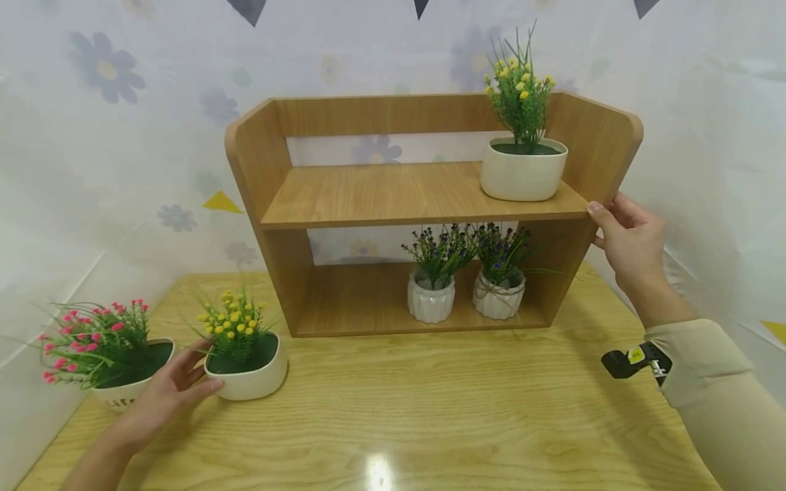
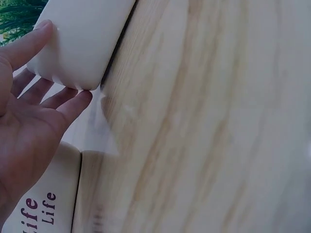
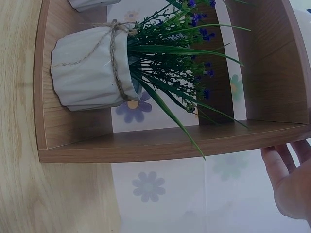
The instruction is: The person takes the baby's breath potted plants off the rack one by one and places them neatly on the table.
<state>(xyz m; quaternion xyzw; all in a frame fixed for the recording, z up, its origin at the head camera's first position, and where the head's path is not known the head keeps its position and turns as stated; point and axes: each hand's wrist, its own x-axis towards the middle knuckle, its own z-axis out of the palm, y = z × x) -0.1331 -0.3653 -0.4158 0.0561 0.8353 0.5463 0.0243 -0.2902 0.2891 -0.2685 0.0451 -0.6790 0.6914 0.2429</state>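
Observation:
At the left of the head view, my left hand (image 1: 164, 402) holds the left end of a cream oval pot (image 1: 252, 382) with yellow flowers, which stands on the table. In the left wrist view, the thumb lies along the pot's side (image 2: 77, 43) and the fingertips touch its end. Near that hand, partly behind it, is a second cream pot (image 1: 123, 394) with pink flowers and "Life" lettering. My right hand (image 1: 632, 242) grips the right side of a two-tier wooden shelf (image 1: 374, 194), thumb at the front edge of the upper board and fingers round the outside.
On the upper board, at the right, stands a cream pot (image 1: 523, 174) with yellow flowers. Two white ribbed pots, one plain (image 1: 431, 300) and one tied with twine (image 1: 499, 294), hold purple flowers on the lower board. A flower-printed sheet (image 1: 123, 170) hangs behind the wooden table (image 1: 430, 409).

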